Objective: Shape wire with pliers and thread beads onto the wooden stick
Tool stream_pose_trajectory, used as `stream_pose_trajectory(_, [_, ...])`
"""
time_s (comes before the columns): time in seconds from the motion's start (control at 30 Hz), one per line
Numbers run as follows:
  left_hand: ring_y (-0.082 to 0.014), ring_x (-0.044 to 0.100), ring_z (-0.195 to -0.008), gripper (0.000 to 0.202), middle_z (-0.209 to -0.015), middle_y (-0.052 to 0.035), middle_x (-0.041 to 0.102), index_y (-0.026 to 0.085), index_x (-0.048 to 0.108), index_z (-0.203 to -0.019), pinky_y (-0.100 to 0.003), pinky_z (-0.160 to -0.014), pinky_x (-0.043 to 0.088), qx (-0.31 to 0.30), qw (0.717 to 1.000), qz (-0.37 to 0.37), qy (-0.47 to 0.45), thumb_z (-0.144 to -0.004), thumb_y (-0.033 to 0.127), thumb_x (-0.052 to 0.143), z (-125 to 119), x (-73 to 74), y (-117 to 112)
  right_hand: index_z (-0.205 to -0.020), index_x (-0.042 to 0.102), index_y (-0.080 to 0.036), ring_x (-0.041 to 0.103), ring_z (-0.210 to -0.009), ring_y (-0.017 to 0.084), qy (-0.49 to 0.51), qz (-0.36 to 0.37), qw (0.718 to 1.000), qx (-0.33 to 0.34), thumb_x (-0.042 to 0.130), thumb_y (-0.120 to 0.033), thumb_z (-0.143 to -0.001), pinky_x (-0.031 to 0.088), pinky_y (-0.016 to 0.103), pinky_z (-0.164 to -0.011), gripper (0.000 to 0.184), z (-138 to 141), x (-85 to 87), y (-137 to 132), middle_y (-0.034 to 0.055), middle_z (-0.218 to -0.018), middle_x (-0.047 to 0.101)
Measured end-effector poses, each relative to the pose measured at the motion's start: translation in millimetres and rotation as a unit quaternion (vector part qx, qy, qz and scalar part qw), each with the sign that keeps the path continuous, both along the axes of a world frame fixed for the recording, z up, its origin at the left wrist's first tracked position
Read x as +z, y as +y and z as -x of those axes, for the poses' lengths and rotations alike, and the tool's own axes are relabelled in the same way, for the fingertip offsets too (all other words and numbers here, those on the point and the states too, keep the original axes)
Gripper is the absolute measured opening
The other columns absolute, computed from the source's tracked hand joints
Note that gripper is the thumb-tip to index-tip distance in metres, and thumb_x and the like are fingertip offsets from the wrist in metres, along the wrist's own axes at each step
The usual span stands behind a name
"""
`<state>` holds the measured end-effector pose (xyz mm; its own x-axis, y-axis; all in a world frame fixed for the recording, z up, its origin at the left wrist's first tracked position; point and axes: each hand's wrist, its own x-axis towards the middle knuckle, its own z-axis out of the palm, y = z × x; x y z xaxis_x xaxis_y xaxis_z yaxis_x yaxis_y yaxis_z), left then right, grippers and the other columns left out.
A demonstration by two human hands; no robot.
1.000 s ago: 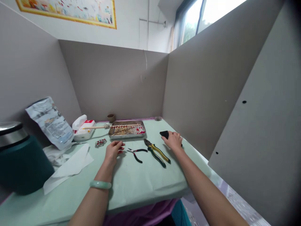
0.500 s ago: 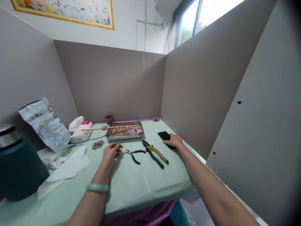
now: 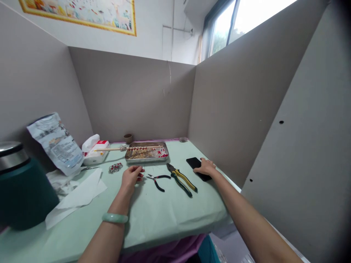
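Worktable about a metal tray point(image 3: 146, 160). On the tray's near side, our left hand point(image 3: 132, 176) draws thumb and fingertips together; whether they pinch anything fine, we cannot tell. Right of the tray, our right hand point(image 3: 206, 167) rests, fingers loosely spread and clasping nothing, on a black phone point(image 3: 193, 163). Small pliers point(image 3: 155, 178) lie unheld, nearer us than the tray. We judge the work partly done: red beads line a stick point(image 3: 109, 149) across the tray, while other pieces lie loose inside.
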<state>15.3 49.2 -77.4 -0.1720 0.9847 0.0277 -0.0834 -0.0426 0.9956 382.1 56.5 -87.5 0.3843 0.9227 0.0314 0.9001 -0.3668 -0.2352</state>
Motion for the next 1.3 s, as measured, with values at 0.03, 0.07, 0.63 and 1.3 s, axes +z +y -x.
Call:
stream_pose_trajectory(0.03, [-0.0122,0.055,-0.052,0.035,-0.074,-0.0083,0.067,0.012,0.062,-0.074,-0.023,-0.044,0.043,0.000,1.000,-0.001,0.000,-0.053,0.038,0.072,0,0.0,0,-0.128,0.043,-0.016,0.046,-0.113,0.036,-0.004,-0.002,1.000,0.002,0.067,-0.053,-0.057,0.037,0.042,-0.085,0.083,-1,-0.4,-4,0.0174,-0.119,0.054])
stream_pose_trajectory(0.07, [-0.0121,0.055,-0.052,0.035,-0.074,-0.0085,0.067,0.012,0.062,-0.073,-0.023,-0.044,0.043,-0.001,1.000,-0.001,0.001,-0.053,0.038,0.072,0,0.1,0,-0.128,0.043,-0.016,0.046,-0.114,0.036,-0.009,-0.006,1.000,0.004,0.067,-0.053,-0.058,0.037,0.042,-0.086,0.083,-1,-0.9,-7,0.0176,-0.119,0.054])
stream_pose_trajectory(0.63, [-0.0123,0.055,-0.053,0.037,-0.074,-0.0084,0.067,0.012,0.062,-0.075,-0.023,-0.045,0.044,-0.001,1.000,0.005,0.016,-0.052,0.039,0.072,-1,4.6,-2,-0.135,0.039,-0.015,0.043,-0.117,0.036,0.004,-0.042,0.998,0.040,0.062,-0.063,-0.064,0.034,0.041,-0.090,0.089,-5,2.8,-30,0.0178,-0.126,0.052])
stream_pose_trajectory(1.3, [-0.0113,0.055,-0.053,0.035,-0.075,-0.0074,0.066,0.011,0.061,-0.077,-0.022,-0.045,0.044,-0.009,1.000,0.015,0.015,-0.054,0.036,0.071,-1,0.5,1,-0.106,0.068,-0.022,0.051,-0.100,0.022,-0.033,-0.142,0.988,0.040,0.037,-0.012,-0.084,0.035,0.029,-0.085,0.039,-5,1.1,-66,0.0087,-0.107,0.063])
